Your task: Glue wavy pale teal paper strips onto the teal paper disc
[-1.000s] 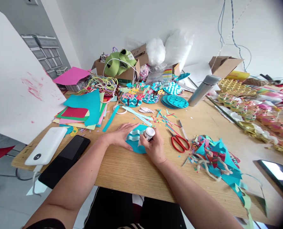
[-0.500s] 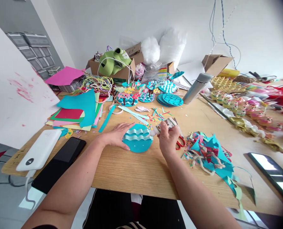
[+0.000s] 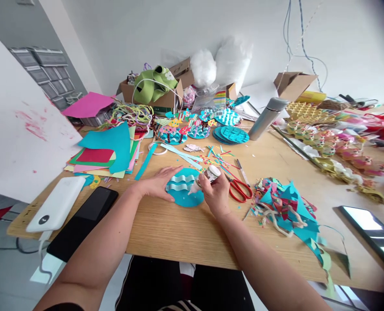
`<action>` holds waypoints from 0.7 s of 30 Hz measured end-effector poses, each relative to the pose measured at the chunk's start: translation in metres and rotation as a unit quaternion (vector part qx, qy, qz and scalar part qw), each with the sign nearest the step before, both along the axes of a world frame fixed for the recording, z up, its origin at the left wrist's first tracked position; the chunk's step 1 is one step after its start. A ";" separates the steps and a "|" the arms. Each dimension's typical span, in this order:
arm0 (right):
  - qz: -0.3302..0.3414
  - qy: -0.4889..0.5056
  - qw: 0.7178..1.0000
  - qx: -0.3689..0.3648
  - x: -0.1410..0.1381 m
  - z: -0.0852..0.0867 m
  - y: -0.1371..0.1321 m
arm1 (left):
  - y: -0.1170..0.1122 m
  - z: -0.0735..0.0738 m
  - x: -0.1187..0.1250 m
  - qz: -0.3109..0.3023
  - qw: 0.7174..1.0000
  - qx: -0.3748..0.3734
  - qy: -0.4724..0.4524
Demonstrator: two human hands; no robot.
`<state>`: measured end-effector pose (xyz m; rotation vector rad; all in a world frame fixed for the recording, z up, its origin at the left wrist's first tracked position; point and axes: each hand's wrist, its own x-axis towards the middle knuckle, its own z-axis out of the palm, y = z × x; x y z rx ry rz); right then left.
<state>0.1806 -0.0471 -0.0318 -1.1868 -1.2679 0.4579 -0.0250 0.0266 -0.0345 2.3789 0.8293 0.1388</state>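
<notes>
A round teal paper disc (image 3: 184, 196) with light blue wavy strips lies on the wooden table (image 3: 185, 233) in front of me. My left hand (image 3: 158, 182) rests flat on the disc's left side, fingers stretched out. My right hand (image 3: 215, 194) is closed round a small white glue bottle (image 3: 206, 178), tilted so that its nozzle points down at the disc's middle.
Red-handled scissors (image 3: 239, 190) lie just right of my right hand, beside a heap of paper scraps (image 3: 285, 209). Coloured paper sheets (image 3: 108, 151), a white power bank (image 3: 58, 203) and a black phone (image 3: 83, 220) lie at left. Finished discs (image 3: 231, 134), a steel flask (image 3: 267, 117) and boxes stand behind.
My right hand with the glue bottle swung out to the right edge of the disc, then came back left so the nozzle is over the disc's middle. My left hand stayed put.
</notes>
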 end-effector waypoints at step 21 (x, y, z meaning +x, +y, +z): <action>0.052 -0.112 0.992 0.002 -0.040 -0.013 -0.006 | 0.004 -0.003 -0.003 -0.009 0.998 -0.009 -0.062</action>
